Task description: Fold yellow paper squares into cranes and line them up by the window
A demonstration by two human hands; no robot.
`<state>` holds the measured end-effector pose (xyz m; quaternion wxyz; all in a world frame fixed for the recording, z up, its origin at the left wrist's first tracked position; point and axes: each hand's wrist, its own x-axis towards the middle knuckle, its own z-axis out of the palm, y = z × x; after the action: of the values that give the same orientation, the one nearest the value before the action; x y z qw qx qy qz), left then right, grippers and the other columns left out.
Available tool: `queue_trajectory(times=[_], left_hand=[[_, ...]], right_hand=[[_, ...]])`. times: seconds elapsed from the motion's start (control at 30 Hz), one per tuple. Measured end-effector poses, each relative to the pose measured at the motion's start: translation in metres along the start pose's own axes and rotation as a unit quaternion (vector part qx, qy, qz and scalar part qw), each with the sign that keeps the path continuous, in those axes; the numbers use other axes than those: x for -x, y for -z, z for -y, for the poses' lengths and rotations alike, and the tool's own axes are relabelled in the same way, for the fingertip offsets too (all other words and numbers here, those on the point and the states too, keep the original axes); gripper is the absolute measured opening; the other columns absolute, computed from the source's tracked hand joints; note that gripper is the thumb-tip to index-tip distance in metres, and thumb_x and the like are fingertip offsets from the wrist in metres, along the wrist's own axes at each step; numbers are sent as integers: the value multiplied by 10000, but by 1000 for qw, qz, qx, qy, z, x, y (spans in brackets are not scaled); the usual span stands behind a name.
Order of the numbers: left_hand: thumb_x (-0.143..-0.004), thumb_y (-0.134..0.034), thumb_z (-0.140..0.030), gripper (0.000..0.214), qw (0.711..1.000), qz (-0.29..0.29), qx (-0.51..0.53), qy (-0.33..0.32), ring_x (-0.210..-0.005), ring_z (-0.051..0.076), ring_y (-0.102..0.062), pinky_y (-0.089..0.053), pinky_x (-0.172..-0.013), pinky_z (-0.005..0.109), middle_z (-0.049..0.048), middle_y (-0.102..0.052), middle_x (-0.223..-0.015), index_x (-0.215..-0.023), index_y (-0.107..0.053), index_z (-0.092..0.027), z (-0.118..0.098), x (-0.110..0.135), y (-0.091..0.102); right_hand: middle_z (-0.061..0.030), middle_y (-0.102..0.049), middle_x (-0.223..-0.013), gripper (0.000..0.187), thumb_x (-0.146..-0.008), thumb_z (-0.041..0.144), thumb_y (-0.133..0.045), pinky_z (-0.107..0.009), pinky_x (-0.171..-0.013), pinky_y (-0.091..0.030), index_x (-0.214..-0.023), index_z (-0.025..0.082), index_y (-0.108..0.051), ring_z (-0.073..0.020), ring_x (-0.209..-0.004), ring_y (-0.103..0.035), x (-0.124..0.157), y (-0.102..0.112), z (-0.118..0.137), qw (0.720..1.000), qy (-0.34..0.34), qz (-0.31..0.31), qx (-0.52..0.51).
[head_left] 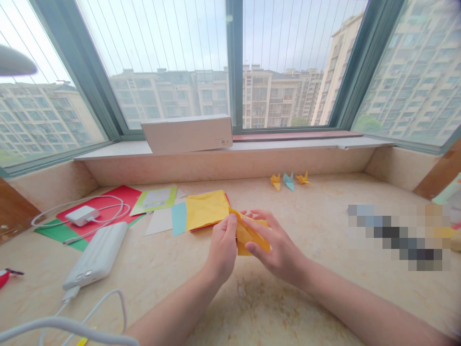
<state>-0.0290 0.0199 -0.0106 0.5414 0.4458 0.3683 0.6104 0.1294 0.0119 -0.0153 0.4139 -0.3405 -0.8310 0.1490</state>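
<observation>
Between my two hands is a partly folded sheet of yellow paper [248,234], raised just above the counter. My left hand [222,247] is closed on its left edge, thumb on the near side. On the other side, my right hand [279,247] has the sheet between its thumb and fingers, the fingers lying along the upper fold. The fingers partly cover the paper, so its full shape is hidden. Just behind my left hand lies a stack of paper with a yellow sheet [206,209] on top, and a light blue sheet [179,218] sticks out at its left.
Three small folded paper cranes [288,181] stand near the back wall. Leftward lie red paper [122,199], green paper [57,233], a white charger [82,216] and a white power bank [97,254] with cables. A long white box [189,136] rests on the windowsill. Something blurred out lies right.
</observation>
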Motion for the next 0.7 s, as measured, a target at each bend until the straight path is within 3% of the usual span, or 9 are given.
queue_trajectory(times=[0.23,0.33,0.47,0.7], left_hand=[[-879,-615,-492,412,1000,-14,-3,26,-856,193,-685,-470,-611,221,115,-744,-1009,-1039,-724,-128,0,-1,0],[-880,-622,-480,400,1000,-6,0,25,-893,205,-686,-498,-653,236,121,-737,-1037,-1050,-717,-131,-2,-1,1],[-883,-623,-475,407,999,13,43,19,-989,249,-682,-546,-780,323,138,-724,-1090,-1091,-695,-133,-6,-1,1],[-904,-594,-458,399,996,53,78,3,-1055,280,-674,-576,-816,389,148,-709,-1147,-1147,-668,-149,-9,0,0]], right_hand=[[-77,-432,-1377,582,-894,141,-551,-468,-1112,-424,-1425,362,-464,-251,-1307,-478,0,-6,-1,996,-34,-18,-75],[-67,-466,-1322,564,-864,128,-577,-454,-1076,-457,-1370,374,-530,-238,-1246,-523,-3,-3,0,986,-75,-23,-144],[-66,-491,-1291,450,-849,175,-591,-435,-1007,-502,-1263,346,-636,-236,-1192,-556,-8,3,0,955,-136,-18,-262],[-46,-579,-1338,380,-775,214,-656,-491,-1052,-426,-1133,328,-719,-275,-1255,-531,-14,9,-8,878,-191,4,-440]])
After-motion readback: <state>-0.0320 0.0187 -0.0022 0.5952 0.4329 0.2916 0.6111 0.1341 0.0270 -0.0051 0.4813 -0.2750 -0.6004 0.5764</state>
